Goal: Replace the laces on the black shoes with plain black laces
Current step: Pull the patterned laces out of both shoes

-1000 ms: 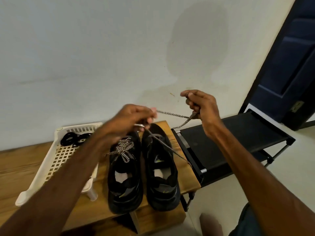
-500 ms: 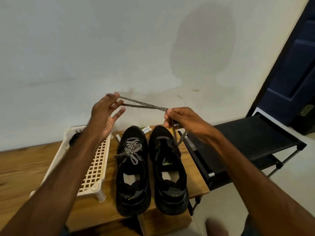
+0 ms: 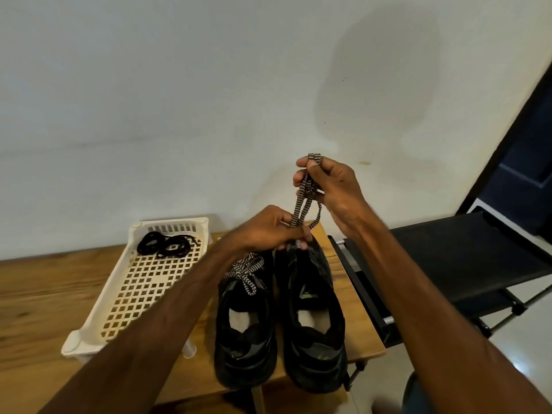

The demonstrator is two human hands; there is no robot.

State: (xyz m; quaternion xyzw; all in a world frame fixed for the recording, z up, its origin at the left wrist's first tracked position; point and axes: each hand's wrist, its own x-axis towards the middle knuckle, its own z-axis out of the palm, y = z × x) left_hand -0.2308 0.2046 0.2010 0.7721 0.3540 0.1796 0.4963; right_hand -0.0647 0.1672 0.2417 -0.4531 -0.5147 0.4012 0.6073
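Two hands share one patterned lace (image 3: 302, 201), folded into loops. The right hand (image 3: 331, 186) pinches the folded top between thumb and fingers, and the left hand (image 3: 268, 231), just below it, pinches the lower strands. Directly beneath the grip, on a wooden table (image 3: 35, 294), the left black shoe (image 3: 245, 339) carries a second patterned lace (image 3: 248, 271); the right black shoe (image 3: 313, 354) beside it shows none. Left of the grip, plain black laces (image 3: 164, 245) lie coiled in a white tray (image 3: 73, 346).

Both arms are reaching forward; the right hand (image 3: 331, 186) is pinching the patterned lace (image 3: 301, 201) above the left hand (image 3: 268, 231), whose curled fingers (image 3: 298, 234) are gripping it lower down.
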